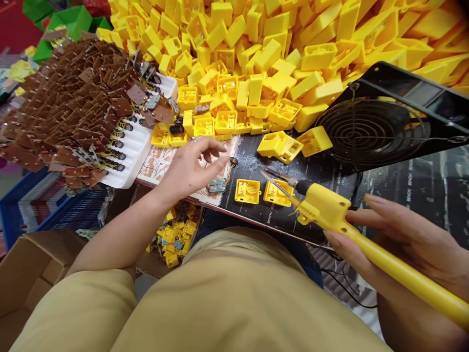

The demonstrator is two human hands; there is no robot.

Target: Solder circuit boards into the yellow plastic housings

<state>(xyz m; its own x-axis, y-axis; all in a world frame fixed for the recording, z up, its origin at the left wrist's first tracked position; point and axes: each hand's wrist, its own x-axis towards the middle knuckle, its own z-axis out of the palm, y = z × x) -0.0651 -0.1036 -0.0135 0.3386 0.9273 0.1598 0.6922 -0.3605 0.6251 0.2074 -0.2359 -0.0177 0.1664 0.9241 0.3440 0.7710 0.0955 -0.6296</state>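
At centre frame, the left hand (192, 166) reaches over a small green circuit board (217, 185) on the black mat (252, 164). Its fingertips are just beside a small dark disc (233, 160); whether they grip it is unclear. At lower right, the right hand (388, 239) clasps a yellow soldering iron (330, 210), with its tip above two open yellow housings (247, 191). A heap of yellow housings (278, 54) fills the top. Brown circuit boards (80, 98) are piled at upper left, and a black fan (370, 129) sits at right.

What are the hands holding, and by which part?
The right hand grips the yellow soldering iron by its handle. Whether the left hand pinches anything cannot be told.
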